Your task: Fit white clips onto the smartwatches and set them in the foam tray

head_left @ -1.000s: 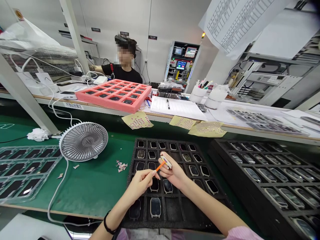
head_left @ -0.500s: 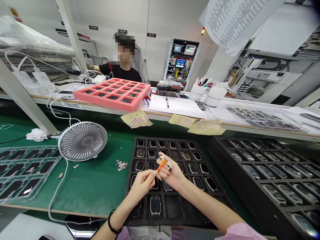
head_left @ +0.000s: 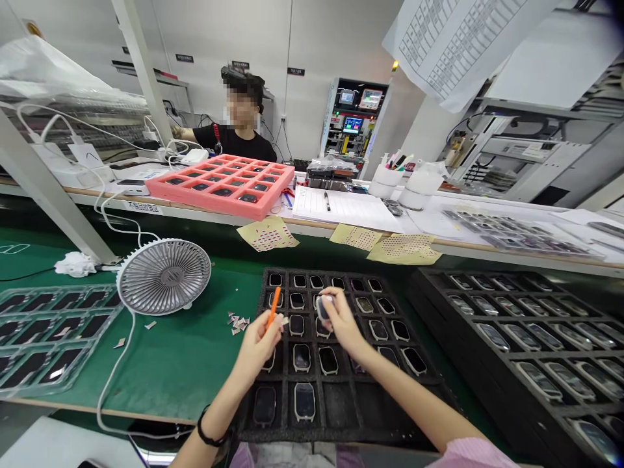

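In the head view my left hand [head_left: 258, 341] is closed around a thin orange plastic stick [head_left: 275, 305], which points upward. A small pale scrap [head_left: 285, 320] shows at its fingertips. My right hand [head_left: 345, 322] grips a smartwatch body [head_left: 322, 308], tilted and partly hidden by the fingers, above the black foam tray [head_left: 336, 404]. Rows of watch bodies with dark screens, such as one watch [head_left: 305, 401] near the front, sit in the tray's pockets. Some front pockets hold nothing.
A second black tray of watches [head_left: 487, 364] stands at right. At left are a round fan [head_left: 168, 276], clear plastic trays [head_left: 53, 331] and small scraps [head_left: 237, 323]. A pink foam tray [head_left: 209, 201] sits on the shelf; a person [head_left: 244, 140] is behind it.
My hands have parted. The left has moved left with the orange stick, now pointing up and away from the watch; the right has turned the watch over the tray.
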